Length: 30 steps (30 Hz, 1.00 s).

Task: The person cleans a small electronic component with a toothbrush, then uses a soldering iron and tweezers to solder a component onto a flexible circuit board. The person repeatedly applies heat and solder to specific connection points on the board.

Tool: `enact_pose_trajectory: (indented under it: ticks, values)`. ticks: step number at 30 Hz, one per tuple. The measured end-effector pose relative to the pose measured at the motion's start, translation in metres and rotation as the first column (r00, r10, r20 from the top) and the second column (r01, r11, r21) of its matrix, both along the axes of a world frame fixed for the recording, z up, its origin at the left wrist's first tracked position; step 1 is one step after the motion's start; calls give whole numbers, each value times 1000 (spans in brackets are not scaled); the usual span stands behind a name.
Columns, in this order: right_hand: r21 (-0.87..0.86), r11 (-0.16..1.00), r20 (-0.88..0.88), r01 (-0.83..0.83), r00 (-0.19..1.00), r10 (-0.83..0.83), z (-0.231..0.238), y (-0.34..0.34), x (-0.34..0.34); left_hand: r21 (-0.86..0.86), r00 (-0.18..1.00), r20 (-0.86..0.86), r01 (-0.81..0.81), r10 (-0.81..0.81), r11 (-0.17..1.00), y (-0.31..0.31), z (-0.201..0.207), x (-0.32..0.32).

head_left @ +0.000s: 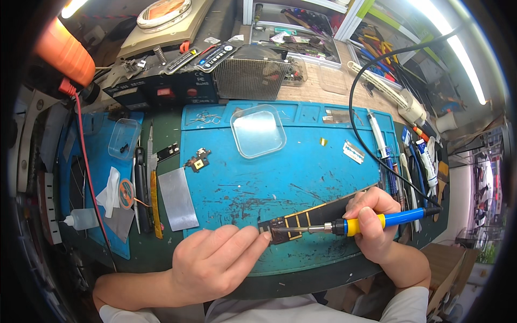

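Note:
In my right hand (375, 222) is a soldering iron (404, 215) with a blue and yellow handle, its metal shaft pointing left. The iron's tip lies over the left end of a long black circuit board (328, 215) with gold-coloured lines. That board slants across the front of the blue work mat (231, 188), its right end partly behind my right hand. My left hand (221, 257) is closed, with its fingertips at the board's left end near the iron's tip. What they pinch, if anything, is hidden by the fingers.
A clear plastic tray (258, 132) sits at the mat's back. Left of the board are a grey metal plate (178, 198) and a small circuit piece (198, 160). A razor blade (354, 152) and a syringe (377, 133) lie right. The iron's black cable (353, 86) arches overhead.

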State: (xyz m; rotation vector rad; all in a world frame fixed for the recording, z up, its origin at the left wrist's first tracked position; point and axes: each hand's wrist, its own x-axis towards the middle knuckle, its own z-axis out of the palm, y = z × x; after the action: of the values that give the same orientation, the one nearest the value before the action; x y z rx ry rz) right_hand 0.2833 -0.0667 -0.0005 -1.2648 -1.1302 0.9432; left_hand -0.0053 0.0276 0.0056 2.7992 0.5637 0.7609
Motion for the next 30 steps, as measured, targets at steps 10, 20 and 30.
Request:
enact_pose_trajectory:
  ticks: [10,20,30]
  values:
    - [-34,998,-8,-53,999,53,4,1,0,2,1000,-5,-11,11,1000,0,0,-1]
    - [8,1000,-17,-26,1000,26,-1,-1,3,-24,1000,-22,-8,8,1000,-1,3,-1]
    - [-17,997,-73,76,994,-77,1,-3,-3,-23,1000,-9,-6,6,1000,1,2,0]
